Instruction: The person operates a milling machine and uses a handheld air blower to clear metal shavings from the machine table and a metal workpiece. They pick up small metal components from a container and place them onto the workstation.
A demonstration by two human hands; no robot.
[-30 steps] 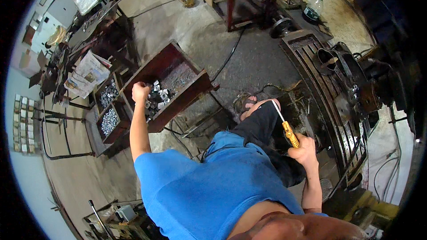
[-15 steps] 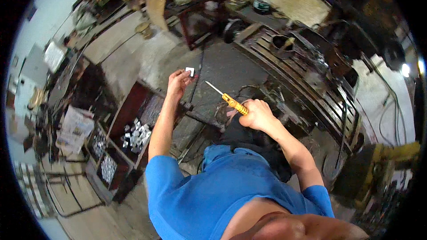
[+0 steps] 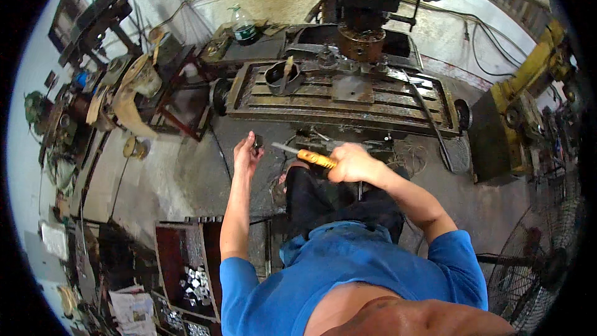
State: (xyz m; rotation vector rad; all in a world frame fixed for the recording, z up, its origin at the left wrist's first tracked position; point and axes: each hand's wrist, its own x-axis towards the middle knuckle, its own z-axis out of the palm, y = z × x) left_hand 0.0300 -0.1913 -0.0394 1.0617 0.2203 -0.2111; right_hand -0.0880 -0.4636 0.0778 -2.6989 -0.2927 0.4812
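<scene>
My left hand [image 3: 245,155] is raised over the floor left of my knees. Its fingers pinch a small, squarish metal block [image 3: 258,142], which looks dark from this side. My right hand [image 3: 353,163] is closed round a yellow-handled tool [image 3: 316,159] with a slim metal blade; whether that is a file I cannot tell. The blade points left toward the block, with a small gap between them. Below my left forearm, a dark red compartmented box [image 3: 171,255] holds a heap of shiny metal blocks [image 3: 196,285].
Ahead stands a milling machine with a slotted table [image 3: 298,104], carrying a dark pot [image 3: 284,79] with a brush. A large clear bottle [image 3: 243,28] is behind it. A wire-caged fan [image 3: 547,261] stands at the right. Newspaper [image 3: 134,310] lies at the lower left.
My view has swung right, so the milling machine now lies straight ahead. The block's face has gone from bright white to dark. The tool, first slanting, is now nearly level.
</scene>
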